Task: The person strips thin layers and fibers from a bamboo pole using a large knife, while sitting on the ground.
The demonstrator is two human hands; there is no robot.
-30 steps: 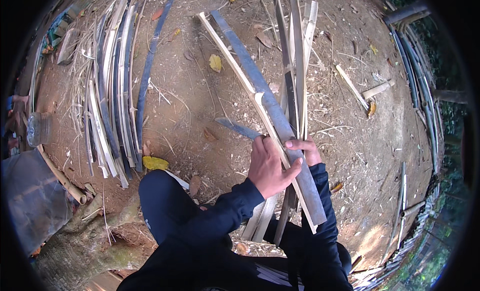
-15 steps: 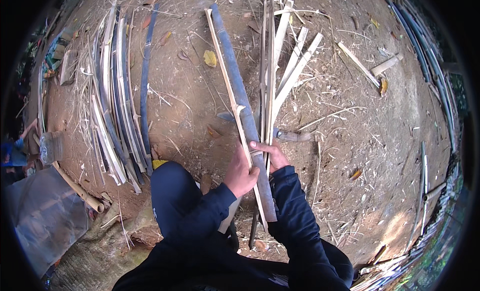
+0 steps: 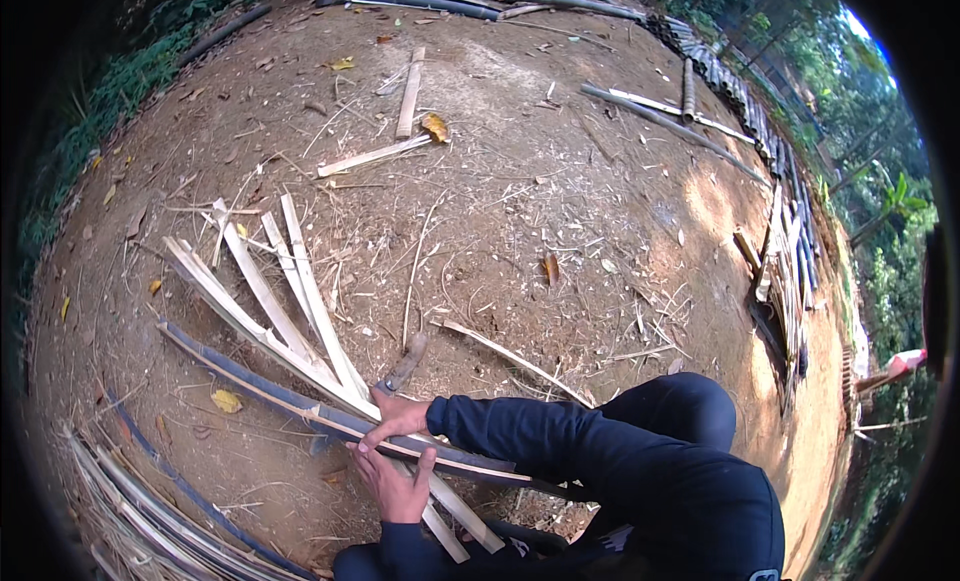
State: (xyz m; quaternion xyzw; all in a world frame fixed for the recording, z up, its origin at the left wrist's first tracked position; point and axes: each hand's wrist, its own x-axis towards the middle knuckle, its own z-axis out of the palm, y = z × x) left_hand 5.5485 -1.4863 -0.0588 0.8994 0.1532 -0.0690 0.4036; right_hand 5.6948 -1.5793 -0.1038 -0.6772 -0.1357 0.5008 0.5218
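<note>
A long split bamboo strip, dark on its outer side with a pale cut edge, lies slantwise across both of my hands. My right hand is closed around it from the far side, its thumb along the near edge. My left hand holds the near side, fingertips against the strip and thumb raised. Several pale bamboo strips fan out under and beyond it. A knife with a brown wooden handle lies beneath the strips, most of its blade hidden.
A bundle of bamboo strips lies on the ground at lower left, beside a dark strip. Two pale pieces rest farther off. Bamboo poles lie at the far edge, and a pile of strips is at right.
The view has swung to the right, so the bundle now sits at lower left and the stacks at right show more. Both hands remain at the bamboo strip; the left thumb has lifted off it.
</note>
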